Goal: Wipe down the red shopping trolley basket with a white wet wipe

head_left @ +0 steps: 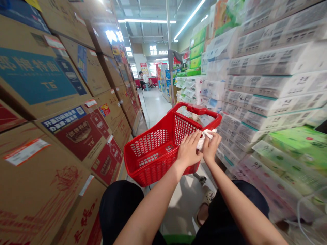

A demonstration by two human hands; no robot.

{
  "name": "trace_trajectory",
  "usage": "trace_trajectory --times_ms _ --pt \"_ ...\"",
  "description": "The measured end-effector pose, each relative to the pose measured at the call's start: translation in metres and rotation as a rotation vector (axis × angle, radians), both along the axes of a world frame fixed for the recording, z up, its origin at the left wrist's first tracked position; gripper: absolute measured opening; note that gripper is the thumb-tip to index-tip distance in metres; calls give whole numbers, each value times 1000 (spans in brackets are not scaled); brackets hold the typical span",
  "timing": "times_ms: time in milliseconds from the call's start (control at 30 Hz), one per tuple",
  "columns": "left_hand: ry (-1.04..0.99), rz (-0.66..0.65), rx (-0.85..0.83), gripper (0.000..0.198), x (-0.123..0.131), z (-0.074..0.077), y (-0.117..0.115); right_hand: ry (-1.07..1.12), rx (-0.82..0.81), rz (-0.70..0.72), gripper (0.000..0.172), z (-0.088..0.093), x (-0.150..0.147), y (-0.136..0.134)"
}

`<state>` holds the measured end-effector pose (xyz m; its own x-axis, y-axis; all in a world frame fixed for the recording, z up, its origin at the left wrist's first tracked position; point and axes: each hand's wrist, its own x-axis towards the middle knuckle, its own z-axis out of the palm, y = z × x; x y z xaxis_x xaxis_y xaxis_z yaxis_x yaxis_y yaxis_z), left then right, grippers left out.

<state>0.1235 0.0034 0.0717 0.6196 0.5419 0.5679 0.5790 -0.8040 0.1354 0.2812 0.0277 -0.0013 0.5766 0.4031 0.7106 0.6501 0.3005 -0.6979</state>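
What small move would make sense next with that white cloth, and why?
Perhaps slide the right hand with the white cloth up along the red handle: the cloth is by the handle's near end, while the left hand lies against the basket.

White cloth (200, 143) partly hidden by the right grip (211, 148)
Packs (270, 85) at right are blurred; boxes (28, 183) run past the left edge; a green thing (178, 239) is cut off below; the distant person (145, 79) is too small to make out.
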Motion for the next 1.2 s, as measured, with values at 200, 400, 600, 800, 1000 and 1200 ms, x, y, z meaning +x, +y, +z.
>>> trace_trajectory --times_ms 200,400,600,800,1000,1200 --pt "-1 2 4 84 -2 -1 0 39 -65 20 22 -66 -33 -34" --pt "12 13 10 86 -4 1 -1 7 -57 49 20 -49 -27 -30" --pt "15 10 -1 90 -2 2 -1 -32 -24 24 24 -2 -1 -4" --pt "18 23 6 88 -4 1 -1 -21 -115 68 18 -75 -40 -44" --pt "32 21 14 89 -5 2 -1 -19 -105 56 18 -65 -31 -37" --pt "34 25 28 90 -3 1 -2 -44 -42 11 22 -10 2 -5"
